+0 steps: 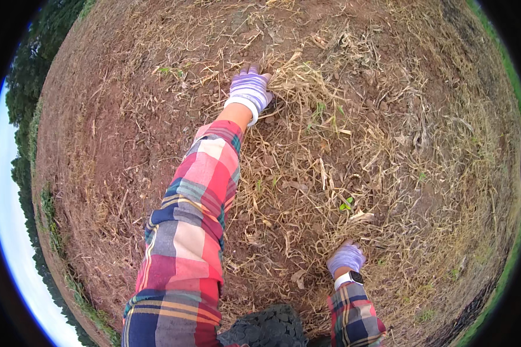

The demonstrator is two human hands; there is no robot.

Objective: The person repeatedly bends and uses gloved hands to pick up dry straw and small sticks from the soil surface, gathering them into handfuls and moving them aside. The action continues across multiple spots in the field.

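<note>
My left hand point(249, 89), in a purple-and-white striped glove, reaches far forward onto the soil, its fingers spread against the left edge of a heap of dry grass point(301, 82). Nothing shows in its grasp, though its palm is hidden. Nearer my body on the right, my right hand point(347, 258), in a matching glove, rests on the straw-covered ground with its fingers curled down. The fingertips are partly hidden by straw, so whether it holds any cannot be told. A small green seedling point(346, 204) stands just beyond it.
Reddish-brown soil point(126, 117) with scattered dry straw spreads all around. A dry, curled leaf point(361, 216) lies near the seedling. Small green weeds point(164, 70) grow left of my left hand. Dark patterned fabric point(267, 327) shows at the bottom edge. Trees point(26, 86) line the far left.
</note>
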